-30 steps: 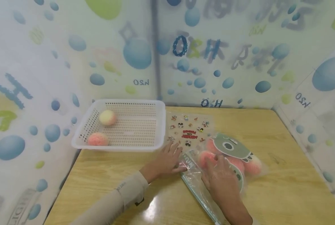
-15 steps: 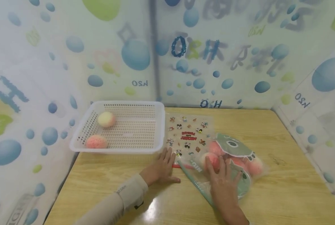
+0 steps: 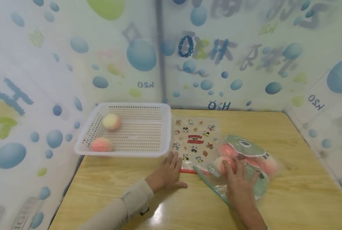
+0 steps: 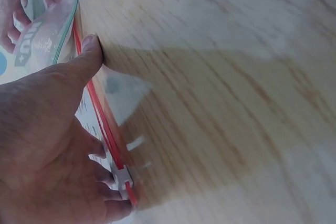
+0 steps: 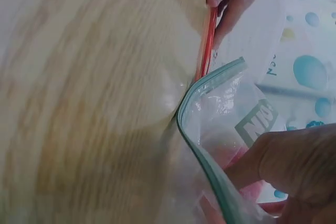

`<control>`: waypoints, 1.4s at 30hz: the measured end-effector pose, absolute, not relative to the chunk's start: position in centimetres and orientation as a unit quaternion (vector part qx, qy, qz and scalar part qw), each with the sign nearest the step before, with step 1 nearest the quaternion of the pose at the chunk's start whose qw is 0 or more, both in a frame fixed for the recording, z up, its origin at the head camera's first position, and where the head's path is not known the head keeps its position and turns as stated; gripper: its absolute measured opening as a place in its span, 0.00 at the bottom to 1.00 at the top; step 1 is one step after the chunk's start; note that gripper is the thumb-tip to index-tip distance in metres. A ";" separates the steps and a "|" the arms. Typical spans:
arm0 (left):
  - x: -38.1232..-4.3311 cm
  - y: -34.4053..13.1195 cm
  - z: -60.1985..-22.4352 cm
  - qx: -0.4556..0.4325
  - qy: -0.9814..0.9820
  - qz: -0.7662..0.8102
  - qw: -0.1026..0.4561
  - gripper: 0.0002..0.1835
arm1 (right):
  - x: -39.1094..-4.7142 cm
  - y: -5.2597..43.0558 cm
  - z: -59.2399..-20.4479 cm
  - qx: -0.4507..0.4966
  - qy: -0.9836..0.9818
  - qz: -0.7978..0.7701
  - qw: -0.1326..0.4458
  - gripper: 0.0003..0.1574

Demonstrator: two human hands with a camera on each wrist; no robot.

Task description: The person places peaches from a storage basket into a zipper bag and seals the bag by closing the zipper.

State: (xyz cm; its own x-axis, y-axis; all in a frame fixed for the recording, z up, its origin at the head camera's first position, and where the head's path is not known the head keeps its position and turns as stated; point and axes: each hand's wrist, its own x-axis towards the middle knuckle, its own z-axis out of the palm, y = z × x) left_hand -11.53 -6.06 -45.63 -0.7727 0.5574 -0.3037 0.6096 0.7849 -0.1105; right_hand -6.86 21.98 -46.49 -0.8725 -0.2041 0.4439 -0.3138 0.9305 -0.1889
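In the head view, my right hand [image 3: 241,188] lies with spread fingers on a clear zip bag [image 3: 216,188] with a green zip edge and printed cartoon faces. Inside are several pink and cream balls [image 3: 228,150]; my fingertips touch the bag right at the nearest ball. My left hand [image 3: 166,174] rests on the table, fingers extended at the lower left edge of a flat clear zip bag [image 3: 195,139] printed with small cartoon figures. The left wrist view shows this bag's red zip edge and white slider [image 4: 122,177] beside my left fingertips.
A white perforated plastic basket [image 3: 136,153] stands at the table's back left. It holds a cream ball [image 3: 111,121] and a pink ball [image 3: 102,145]. Patterned walls enclose the wooden table [image 3: 297,191] at the back and sides.
The ball-filled bag's zip end has shifted right with my right hand, uncovering more of the printed flat bag and its red zip. My left hand has drawn slightly back toward me.
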 end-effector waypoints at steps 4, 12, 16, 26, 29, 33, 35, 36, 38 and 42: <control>-11.4 -5.9 -45.4 0.300 0.939 -0.099 0.139 0.57 | -7.2 22.6 -46.4 0.140 -0.956 0.137 0.217 0.52; -11.2 -5.9 -45.0 0.304 0.937 -0.111 0.131 0.57 | -7.9 23.7 -46.5 0.152 -0.947 0.144 0.242 0.43; -11.3 -6.0 -45.2 0.310 0.936 -0.115 0.121 0.57 | -8.4 24.4 -46.5 0.157 -0.943 0.144 0.255 0.40; -11.6 -5.8 -45.8 0.311 0.935 -0.125 0.119 0.58 | -9.4 25.8 -46.3 0.155 -0.940 0.170 0.250 0.33; -11.7 -5.9 -45.7 0.312 0.934 -0.120 0.122 0.58 | -9.8 26.2 -46.5 0.146 -0.945 0.175 0.235 0.31; -11.6 -5.9 -45.7 0.310 0.936 -0.105 0.130 0.57 | -10.5 27.0 -46.9 0.147 -0.949 0.166 0.225 0.35; -11.6 -5.9 -45.7 0.310 0.936 -0.104 0.132 0.57 | -10.9 27.3 -46.9 0.149 -0.951 0.163 0.214 0.37; -11.6 -5.9 -45.7 0.311 0.935 -0.107 0.131 0.57 | -11.1 27.5 -46.9 0.151 -0.953 0.165 0.207 0.38; -11.6 -5.9 -45.7 0.313 0.934 -0.113 0.128 0.57 | -11.6 28.0 -46.8 0.153 -0.954 0.173 0.190 0.39; -11.6 -6.0 -45.9 0.316 0.934 -0.116 0.116 0.57 | -12.7 29.2 -46.7 0.164 -0.952 0.198 0.166 0.42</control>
State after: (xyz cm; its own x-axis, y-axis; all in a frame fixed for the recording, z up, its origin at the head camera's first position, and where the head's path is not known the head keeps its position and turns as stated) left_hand -11.59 -6.01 -45.86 -0.7728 0.5642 -0.2906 0.6181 0.7729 -0.1431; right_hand -12.66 29.19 -46.69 -0.8911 -0.2464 0.3810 -0.3779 0.8678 -0.3227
